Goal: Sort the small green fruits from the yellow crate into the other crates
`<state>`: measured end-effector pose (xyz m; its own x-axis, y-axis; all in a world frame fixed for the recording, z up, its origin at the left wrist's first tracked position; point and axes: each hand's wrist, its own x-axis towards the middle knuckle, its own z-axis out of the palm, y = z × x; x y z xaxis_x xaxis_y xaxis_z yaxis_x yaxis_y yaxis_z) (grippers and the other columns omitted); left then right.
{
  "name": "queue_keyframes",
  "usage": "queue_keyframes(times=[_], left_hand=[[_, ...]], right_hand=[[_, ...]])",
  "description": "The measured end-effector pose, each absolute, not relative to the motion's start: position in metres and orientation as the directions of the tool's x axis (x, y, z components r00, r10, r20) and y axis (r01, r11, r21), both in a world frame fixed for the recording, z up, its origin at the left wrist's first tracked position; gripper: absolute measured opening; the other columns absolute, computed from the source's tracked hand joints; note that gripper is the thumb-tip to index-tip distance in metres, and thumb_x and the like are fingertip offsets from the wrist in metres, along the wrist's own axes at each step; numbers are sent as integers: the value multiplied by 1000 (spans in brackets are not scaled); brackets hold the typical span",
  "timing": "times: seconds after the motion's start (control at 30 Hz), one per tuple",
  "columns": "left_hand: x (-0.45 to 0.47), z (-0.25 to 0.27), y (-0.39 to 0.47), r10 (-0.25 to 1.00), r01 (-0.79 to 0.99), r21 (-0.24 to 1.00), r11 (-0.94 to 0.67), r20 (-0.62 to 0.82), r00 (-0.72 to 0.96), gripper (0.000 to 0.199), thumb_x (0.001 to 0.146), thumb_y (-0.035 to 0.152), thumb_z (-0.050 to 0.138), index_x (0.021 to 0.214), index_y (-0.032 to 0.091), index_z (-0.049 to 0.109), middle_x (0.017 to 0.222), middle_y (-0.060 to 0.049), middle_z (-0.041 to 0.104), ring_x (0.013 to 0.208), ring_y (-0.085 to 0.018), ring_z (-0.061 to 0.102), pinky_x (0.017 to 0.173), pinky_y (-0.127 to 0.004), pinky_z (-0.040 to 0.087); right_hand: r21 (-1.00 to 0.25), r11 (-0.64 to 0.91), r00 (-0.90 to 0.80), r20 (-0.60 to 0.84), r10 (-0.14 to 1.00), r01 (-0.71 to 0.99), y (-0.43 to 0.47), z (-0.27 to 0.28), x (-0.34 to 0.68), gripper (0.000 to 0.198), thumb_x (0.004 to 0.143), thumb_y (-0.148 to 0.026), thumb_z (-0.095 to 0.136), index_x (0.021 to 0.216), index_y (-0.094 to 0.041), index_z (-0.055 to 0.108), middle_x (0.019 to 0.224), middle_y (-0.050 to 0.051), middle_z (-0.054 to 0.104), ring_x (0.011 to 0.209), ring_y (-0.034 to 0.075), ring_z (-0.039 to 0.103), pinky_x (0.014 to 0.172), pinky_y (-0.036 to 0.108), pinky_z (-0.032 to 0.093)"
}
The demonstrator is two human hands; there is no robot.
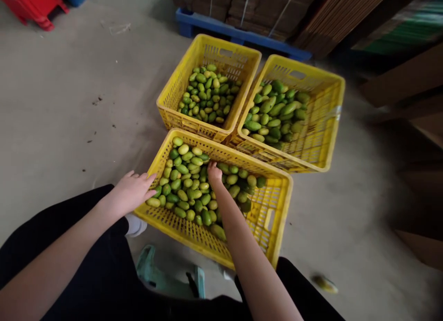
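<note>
In front of me stands a yellow plastic crate (197, 240) with many small oval green-yellow fruits (188, 182), which look like small mangoes. My left hand (133, 192) rests over the crate's left rim, fingers stretched and spread, with the fingertips near the fruits. Inside the crate, toward its far side, my right hand (214, 172) reaches down among the fruits with its fingers curled. Whatever those fingers hold is hidden. Right of that hand, the fruits (238, 180) are darker and somewhat larger.
Two more yellow crates (162, 104) (337, 122) of fruit stand just beyond. Behind them is a blue pallet (221, 28) stacked with flattened cardboard (266, 7). A single fruit (324, 283) lies on the floor at right. A green stool (148, 265) is below me, a red one (38, 7) far left.
</note>
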<state>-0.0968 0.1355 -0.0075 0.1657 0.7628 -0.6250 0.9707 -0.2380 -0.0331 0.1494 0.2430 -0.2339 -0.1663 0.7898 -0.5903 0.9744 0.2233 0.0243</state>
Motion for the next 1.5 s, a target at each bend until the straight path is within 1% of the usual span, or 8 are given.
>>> queue_keyframes(times=[0.23, 0.4, 0.6, 0.73, 0.83, 1.03, 1.27, 1.5], left_hand=[[-96, -1, 128, 754, 961, 38, -273, -611, 239, 53, 97, 40, 40, 142, 14, 46, 134, -16, 61, 110, -28, 64, 101, -41, 39], [-94, -2, 140, 761, 956, 105, -273, -584, 281, 50, 95, 37, 43, 134, 8, 53, 125, -22, 65, 107, -34, 65, 95, -46, 42], [-74, 1, 169, 659, 822, 497, -277, -524, 539, 25, 90, 26, 48, 105, 21, 67, 109, -7, 72, 93, -21, 66, 80, -29, 46], [-72, -22, 169, 724, 826, 499, -263, -463, 511, 25, 89, 25, 46, 99, 21, 68, 108, -7, 72, 97, -21, 64, 85, -29, 45], [-79, -48, 156, 723, 852, 506, -133, -538, 433, 15, 82, 24, 56, 86, 22, 70, 100, -5, 73, 96, -22, 65, 87, -29, 45], [-53, -99, 148, 733, 722, 653, 230, -604, 313, 6, 67, 16, 69, 66, 21, 67, 74, -2, 70, 85, -21, 66, 85, -29, 47], [51, -155, 212, 815, 574, 708, 412, -568, 116, 16, 88, 22, 54, 98, 12, 63, 89, -7, 69, 80, -15, 64, 72, -24, 48], [114, -188, 253, 814, 478, 688, 546, -570, -109, 29, 72, 10, 70, 98, 16, 58, 102, -11, 67, 114, -25, 57, 87, -28, 46]], right_hand=[[-31, 348, -286, -638, 715, 937, 239, -214, 154, 36, 93, -33, 59, 125, -16, 56, 125, 10, 60, 105, 22, 63, 88, 44, 55], [-129, 349, -351, -612, 709, 928, 210, -171, 167, 35, 82, -20, 70, 114, -11, 62, 120, 15, 65, 105, 26, 65, 88, 38, 53], [-357, 65, -219, -411, 885, 932, 161, -94, 234, 51, 77, -38, 66, 120, -15, 52, 117, 14, 66, 106, 28, 64, 87, 37, 53], [-961, -273, 39, -271, 962, 41, 120, -32, 275, 42, 66, -44, 68, 102, -25, 58, 99, 6, 69, 94, 29, 68, 81, 47, 56], [-915, -252, 49, -281, 958, -316, 95, 16, 280, 36, 63, -38, 71, 97, -27, 62, 93, 4, 70, 93, 27, 68, 82, 47, 55], [-788, -416, -79, -430, 899, -454, 86, 56, 257, 32, 61, -30, 77, 89, -26, 61, 80, -2, 65, 67, 17, 62, 60, 33, 53], [-662, -483, -21, -578, 816, -573, 94, 52, 274, 28, 62, -24, 82, 80, -22, 61, 77, -2, 64, 66, 14, 60, 57, 27, 54], [-575, -478, -19, -626, 779, -663, 84, 65, 277, 37, 57, -24, 86, 84, -23, 60, 76, -3, 63, 64, 13, 60, 56, 26, 53]])
